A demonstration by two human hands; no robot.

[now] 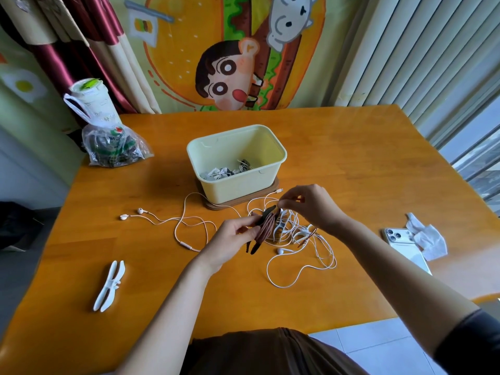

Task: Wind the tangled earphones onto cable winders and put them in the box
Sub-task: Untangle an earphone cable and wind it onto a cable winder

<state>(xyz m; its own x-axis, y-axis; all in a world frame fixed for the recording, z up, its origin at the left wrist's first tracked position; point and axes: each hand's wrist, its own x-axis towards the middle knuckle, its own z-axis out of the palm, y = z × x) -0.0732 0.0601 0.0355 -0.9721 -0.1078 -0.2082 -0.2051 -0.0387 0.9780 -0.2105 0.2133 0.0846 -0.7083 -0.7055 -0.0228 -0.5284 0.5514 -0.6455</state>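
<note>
Above the table (351, 158), a black winder (266, 213) wound with brown cable (266, 228) is gripped by the left hand (230, 239), its middle hidden. The cable end is pinched by the right hand (308, 205). White earphones (295, 240) are seen tangled before the box (235, 135), whose contents are indistinct.

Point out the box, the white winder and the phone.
Box (238, 189): head view, on its front wall.
White winder (111, 285): head view, on its middle joint.
Phone (405, 251): head view, on its pale back.
</note>
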